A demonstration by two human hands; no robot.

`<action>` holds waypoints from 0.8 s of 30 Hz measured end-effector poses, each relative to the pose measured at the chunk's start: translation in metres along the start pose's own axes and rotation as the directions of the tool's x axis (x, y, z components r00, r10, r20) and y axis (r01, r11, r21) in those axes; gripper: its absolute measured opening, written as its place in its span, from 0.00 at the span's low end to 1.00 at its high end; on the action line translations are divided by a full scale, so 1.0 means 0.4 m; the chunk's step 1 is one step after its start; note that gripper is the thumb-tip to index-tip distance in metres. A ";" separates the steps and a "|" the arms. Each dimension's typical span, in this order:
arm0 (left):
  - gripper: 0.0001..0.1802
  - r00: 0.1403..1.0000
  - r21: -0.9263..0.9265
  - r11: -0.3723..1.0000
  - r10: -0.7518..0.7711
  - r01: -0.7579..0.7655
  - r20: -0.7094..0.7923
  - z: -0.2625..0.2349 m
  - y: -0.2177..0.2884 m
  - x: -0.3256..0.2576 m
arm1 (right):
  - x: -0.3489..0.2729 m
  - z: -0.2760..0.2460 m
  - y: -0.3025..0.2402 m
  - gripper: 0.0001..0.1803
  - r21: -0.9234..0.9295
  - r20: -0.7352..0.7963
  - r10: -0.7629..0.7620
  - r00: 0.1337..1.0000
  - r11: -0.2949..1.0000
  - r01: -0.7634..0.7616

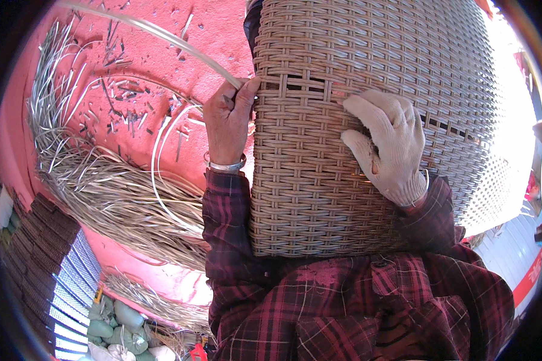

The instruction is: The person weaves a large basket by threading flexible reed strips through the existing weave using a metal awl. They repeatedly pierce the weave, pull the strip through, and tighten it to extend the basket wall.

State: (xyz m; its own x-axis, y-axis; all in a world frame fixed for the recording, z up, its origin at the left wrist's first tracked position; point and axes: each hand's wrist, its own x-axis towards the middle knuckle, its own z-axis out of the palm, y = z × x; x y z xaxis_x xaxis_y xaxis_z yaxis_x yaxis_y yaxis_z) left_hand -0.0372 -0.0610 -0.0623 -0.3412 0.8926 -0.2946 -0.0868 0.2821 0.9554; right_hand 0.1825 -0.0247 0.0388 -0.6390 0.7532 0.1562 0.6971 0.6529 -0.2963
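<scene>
The thumb and index finger of the bare left hand are clamping together on a pale strip at the panel's left edge. The gloved right hand is keeping its thumb and fingers apart, resting on the weave. From the pinch the strip is pointing toward ten o'clock, its long axis bowing gently. The woven panel is spreading from mid-view toward twelve and three o'clock, its left edge running twelve to six; a line of open slots is slanting from ten toward four. The strip is looking flat and smooth, the panel ribbed and brown, the glove knitted. The left hand is reaching toward twelve, the right toward eleven, both from plaid sleeves. At nine o'clock, loose strips are lying tangled on a red sheet.
</scene>
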 end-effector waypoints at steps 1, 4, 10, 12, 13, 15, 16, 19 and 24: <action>0.14 1.000 -0.007 1.000 0.031 -0.031 -0.001 0.002 -0.001 0.007 | 0.001 0.000 0.001 0.22 0.006 -0.004 0.000 1.000 1.000 0.000; 0.15 0.996 0.094 0.992 0.084 -0.085 0.019 0.002 -0.006 0.037 | 0.003 -0.001 0.003 0.22 0.010 0.005 0.003 1.000 1.000 -0.003; 0.13 1.000 0.036 0.999 0.000 0.000 -0.019 0.008 -0.010 0.029 | 0.003 -0.011 0.000 0.22 0.042 0.043 0.015 0.999 0.999 -0.017; 0.12 0.999 -0.103 0.994 -0.046 0.045 -0.009 0.006 -0.010 0.013 | 0.002 -0.013 -0.003 0.21 0.036 0.056 0.025 0.998 0.999 -0.028; 0.11 0.998 -0.131 0.990 -0.059 0.059 0.003 0.003 -0.011 0.007 | 0.001 -0.013 -0.004 0.21 0.023 0.064 0.031 0.997 0.999 -0.032; 0.11 0.997 -0.158 0.985 -0.068 0.071 0.027 -0.003 -0.014 0.003 | 0.001 -0.012 -0.003 0.23 0.005 0.066 0.026 0.997 1.000 -0.026; 0.11 0.997 -0.156 0.985 -0.063 0.068 0.039 -0.006 -0.017 0.003 | 0.002 -0.010 -0.001 0.24 0.001 0.060 0.016 0.998 1.000 -0.016; 0.11 0.998 -0.185 0.982 -0.042 0.048 0.036 -0.001 -0.027 0.011 | 0.005 -0.008 0.003 0.26 0.009 0.037 -0.018 0.999 1.000 0.018; 0.15 0.973 -0.309 0.925 -0.229 0.220 0.007 0.030 -0.039 -0.005 | 0.007 -0.013 -0.001 0.25 0.015 0.053 -0.016 0.998 1.000 0.015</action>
State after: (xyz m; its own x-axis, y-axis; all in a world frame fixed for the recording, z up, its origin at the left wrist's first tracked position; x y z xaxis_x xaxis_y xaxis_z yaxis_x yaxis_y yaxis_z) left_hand -0.0240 -0.0630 -0.0769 -0.3059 0.8065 -0.5059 -0.4446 0.3488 0.8250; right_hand 0.1821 -0.0222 0.0443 -0.6664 0.7374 0.1106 0.6824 0.6629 -0.3079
